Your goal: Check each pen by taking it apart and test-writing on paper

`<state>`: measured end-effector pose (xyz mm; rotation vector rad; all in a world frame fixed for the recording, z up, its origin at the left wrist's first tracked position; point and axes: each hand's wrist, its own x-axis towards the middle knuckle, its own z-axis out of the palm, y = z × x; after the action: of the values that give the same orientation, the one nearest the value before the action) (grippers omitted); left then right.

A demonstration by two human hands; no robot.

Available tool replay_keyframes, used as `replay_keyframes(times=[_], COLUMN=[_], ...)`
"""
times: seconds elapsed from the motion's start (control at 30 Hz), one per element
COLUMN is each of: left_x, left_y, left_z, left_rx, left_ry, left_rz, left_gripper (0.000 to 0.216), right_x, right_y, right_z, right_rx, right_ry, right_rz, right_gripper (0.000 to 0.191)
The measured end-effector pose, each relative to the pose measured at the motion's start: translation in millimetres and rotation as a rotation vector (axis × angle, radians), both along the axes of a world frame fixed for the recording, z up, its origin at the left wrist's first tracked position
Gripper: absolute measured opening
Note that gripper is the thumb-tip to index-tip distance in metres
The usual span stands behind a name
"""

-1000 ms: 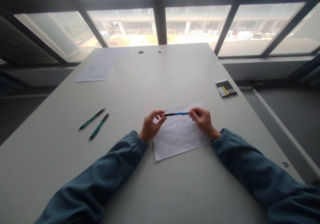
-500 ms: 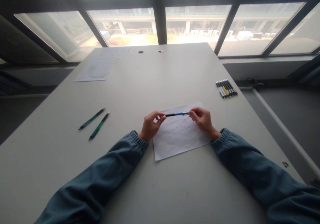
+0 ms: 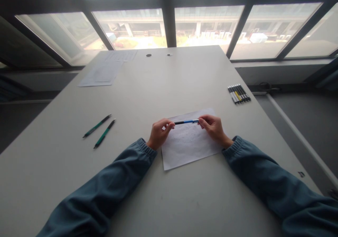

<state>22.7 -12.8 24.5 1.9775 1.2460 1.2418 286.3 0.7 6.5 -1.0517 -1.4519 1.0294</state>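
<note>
A blue pen [image 3: 186, 122] with a black grip section lies level between my two hands, above a sheet of paper [image 3: 185, 152]. The dark end is pinched by the thumb and fingers of my left hand [image 3: 159, 133]. My right hand [image 3: 213, 128] pinches the opposite end, where the clip is; its fingers cover the tip of that end. Faint marks show on the paper under the pen. Both of my forearms, in blue-grey sleeves, come in from the lower corners.
Two green pens, one farther [image 3: 96, 126] and one nearer [image 3: 105, 133], lie at the left on the white table [image 3: 174, 85]. Several pens [image 3: 239, 94] sit in a row near the right edge. Papers [image 3: 101, 74] lie at the far left, before the windows.
The pen and both hands have shifted very slightly to the left and down. My grip on both ends looks the same. Everything else stays in place.
</note>
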Motion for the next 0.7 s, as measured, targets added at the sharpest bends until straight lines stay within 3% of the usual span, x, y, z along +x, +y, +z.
replay_keyframes(times=[0.2,0.37,0.5,0.7], left_x=[-2.2,-1.2,1.6,2.6], left_y=[1.3,1.2,1.0,0.6], left_z=[-5.2,-5.5,-3.0,-1.0], left_rx=[-0.042,0.049,0.132,0.156], left_ry=[-0.01,-0.009,0.048,0.051], left_rz=[-0.016,0.04,0.041,0.038], left_gripper=[0.047,0.028,0.025,0.009], right_x=[-0.6,-1.1,-1.2,-1.7], right_y=[-1.0,-1.6,-2.0,-1.8], right_z=[2.4,5.0,6.2,6.0], right_rx=[0.017,0.017,0.018,0.016], right_ry=[-0.004,-0.017,-0.013,-0.018], right_rz=[-0.028,-0.049,-0.056,-0.057], right_gripper=[0.03,0.031,0.031,0.031])
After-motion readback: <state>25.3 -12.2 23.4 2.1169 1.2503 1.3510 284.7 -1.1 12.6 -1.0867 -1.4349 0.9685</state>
